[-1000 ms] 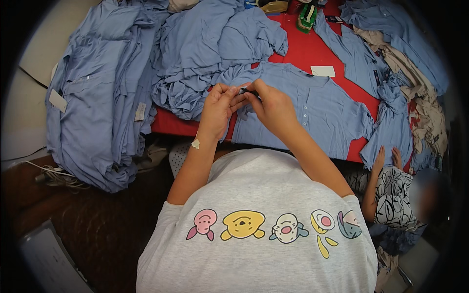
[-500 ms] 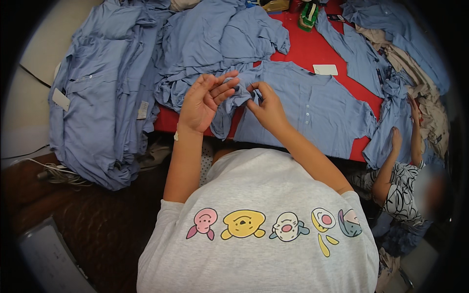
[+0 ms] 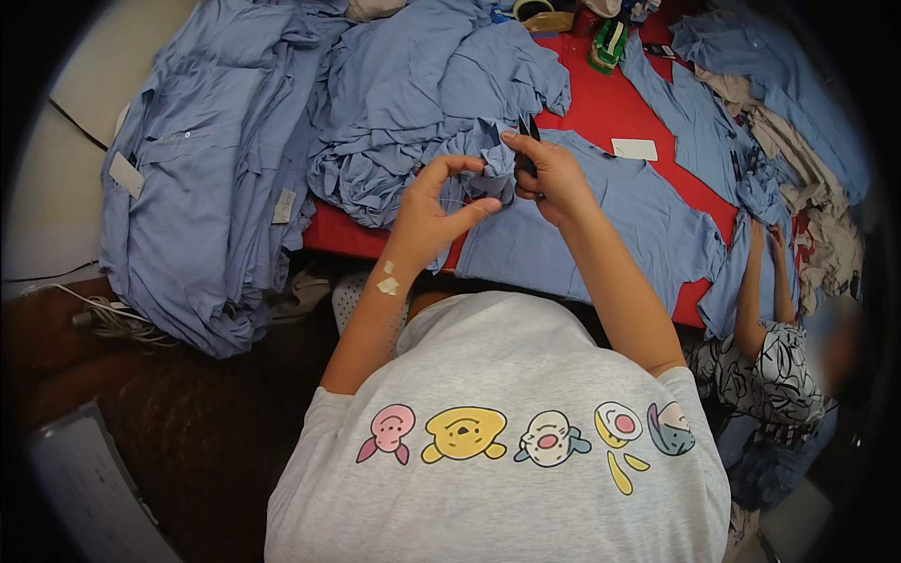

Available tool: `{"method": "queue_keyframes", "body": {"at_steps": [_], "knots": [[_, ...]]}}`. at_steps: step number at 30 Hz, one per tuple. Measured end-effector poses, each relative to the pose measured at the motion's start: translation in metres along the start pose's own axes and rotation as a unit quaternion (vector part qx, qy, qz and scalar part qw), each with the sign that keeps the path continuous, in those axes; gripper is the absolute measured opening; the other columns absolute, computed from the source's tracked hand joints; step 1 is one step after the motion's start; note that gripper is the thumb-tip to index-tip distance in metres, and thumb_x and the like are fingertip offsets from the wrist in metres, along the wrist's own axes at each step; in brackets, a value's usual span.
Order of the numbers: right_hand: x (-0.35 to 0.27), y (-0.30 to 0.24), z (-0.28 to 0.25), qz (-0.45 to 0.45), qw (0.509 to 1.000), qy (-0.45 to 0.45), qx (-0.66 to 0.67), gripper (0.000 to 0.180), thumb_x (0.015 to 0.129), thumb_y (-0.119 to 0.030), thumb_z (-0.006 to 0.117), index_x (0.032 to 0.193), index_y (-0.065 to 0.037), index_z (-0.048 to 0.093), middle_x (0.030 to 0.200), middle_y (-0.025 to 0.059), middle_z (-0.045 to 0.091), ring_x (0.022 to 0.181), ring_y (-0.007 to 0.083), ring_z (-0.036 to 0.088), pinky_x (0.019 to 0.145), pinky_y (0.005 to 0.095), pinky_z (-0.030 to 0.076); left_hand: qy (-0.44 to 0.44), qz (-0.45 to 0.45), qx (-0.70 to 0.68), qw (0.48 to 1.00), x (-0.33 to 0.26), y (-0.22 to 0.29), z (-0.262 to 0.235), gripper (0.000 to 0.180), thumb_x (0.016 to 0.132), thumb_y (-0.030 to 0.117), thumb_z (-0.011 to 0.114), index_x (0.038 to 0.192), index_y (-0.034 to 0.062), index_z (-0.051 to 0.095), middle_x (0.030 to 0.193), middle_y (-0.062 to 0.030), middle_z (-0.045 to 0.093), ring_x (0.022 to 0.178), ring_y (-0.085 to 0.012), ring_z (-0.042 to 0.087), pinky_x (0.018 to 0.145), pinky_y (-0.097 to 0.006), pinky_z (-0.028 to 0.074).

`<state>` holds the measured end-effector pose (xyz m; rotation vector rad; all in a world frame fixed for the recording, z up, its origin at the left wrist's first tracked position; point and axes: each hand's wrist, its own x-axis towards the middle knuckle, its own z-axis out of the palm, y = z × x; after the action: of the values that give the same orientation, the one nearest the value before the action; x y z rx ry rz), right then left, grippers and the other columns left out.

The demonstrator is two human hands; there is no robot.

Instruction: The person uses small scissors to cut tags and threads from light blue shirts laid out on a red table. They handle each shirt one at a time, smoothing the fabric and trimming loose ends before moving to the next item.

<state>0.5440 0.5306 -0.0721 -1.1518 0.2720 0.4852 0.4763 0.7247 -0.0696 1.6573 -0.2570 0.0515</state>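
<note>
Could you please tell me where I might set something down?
The widest bare patch of red tabletop lies between the heaped blue fabric garments and the long blue garment to their right, with a white rectangular card near the flat blue shirt. A narrow red strip fronts the heap. Crumpled blue and beige cloth crowds the right end.

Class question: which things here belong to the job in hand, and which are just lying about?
Belongs to the job:
Blue cloth, bunched between the left hand and right hand
Dark pointed tool, in the right hand
Piled blue garments, probably: same colour

Just lying about, seemingly:
White card on the red table
Green object at the far side
Coiled cable, left
</note>
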Motion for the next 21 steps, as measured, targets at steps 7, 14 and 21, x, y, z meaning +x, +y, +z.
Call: {"method": "queue_keyframes", "body": {"at_steps": [7,14,21], "knots": [[-0.01,-0.012,0.005,-0.064,0.991,0.038,-0.11,0.035,0.091,-0.033,0.082,0.078,-0.005,0.065,0.063,-0.0015,0.055,0.043,0.0043,0.031,0.043,0.0272,0.022,-0.028,-0.178,0.027,0.983,0.007,-0.028,0.014,0.019,0.102,0.019,0.069,0.112,0.0035,0.067,0.1,-0.0007,0.069,0.093,-0.0068,0.061,0.083,-0.026,0.047],[-0.008,0.001,-0.01,-0.162,0.963,0.045,-0.21,0.031,0.1,-0.033,0.073,0.094,-0.003,0.07,0.074,0.0,0.063,0.064,0.0053,0.051,0.06,0.0235,0.038,-0.019,-0.166,-0.322,0.932,0.01,-0.029,0.017,0.016,0.108,0.019,0.059,0.104,0.0064,0.069,0.092,0.0058,0.066,0.085,-0.0025,0.057,0.074,-0.022,0.044],[-0.049,-0.003,-0.007,-0.33,0.897,0.026,-0.293,0.027,0.099,-0.023,0.072,0.116,-0.003,0.066,0.096,0.0048,0.073,0.09,0.0143,0.067,0.083,0.0277,0.052,-0.024,-0.161,-0.41,0.897,0.009,-0.028,0.014,0.015,0.109,0.017,0.057,0.109,0.0073,0.069,0.105,0.002,0.071,0.097,-0.0071,0.063,0.088,-0.025,0.048]]}}
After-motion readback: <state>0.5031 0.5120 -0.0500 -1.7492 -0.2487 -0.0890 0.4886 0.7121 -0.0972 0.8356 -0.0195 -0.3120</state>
